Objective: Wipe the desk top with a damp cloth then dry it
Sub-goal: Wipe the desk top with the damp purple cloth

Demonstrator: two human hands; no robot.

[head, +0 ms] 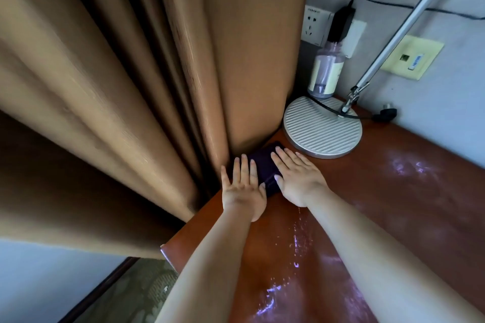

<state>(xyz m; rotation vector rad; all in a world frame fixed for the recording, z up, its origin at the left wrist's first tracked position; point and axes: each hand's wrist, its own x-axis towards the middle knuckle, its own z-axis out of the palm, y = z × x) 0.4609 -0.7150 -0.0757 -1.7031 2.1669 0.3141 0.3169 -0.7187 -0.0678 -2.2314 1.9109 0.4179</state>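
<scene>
Fingers of your left hand and right hand lay straight, pressing the cloth flat on the desk; soft and limp, it was best handled under flat palms.

Heavy tan curtains are hung along the left. A grey wall is fitted with a socket and a yellowed plate. Patterned carpet is seen below.

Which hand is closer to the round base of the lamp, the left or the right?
Right. The right hand lies flat on the dark cloth, fingertips just short of the lamp base. The left hand lies farther away, by the curtain.
</scene>
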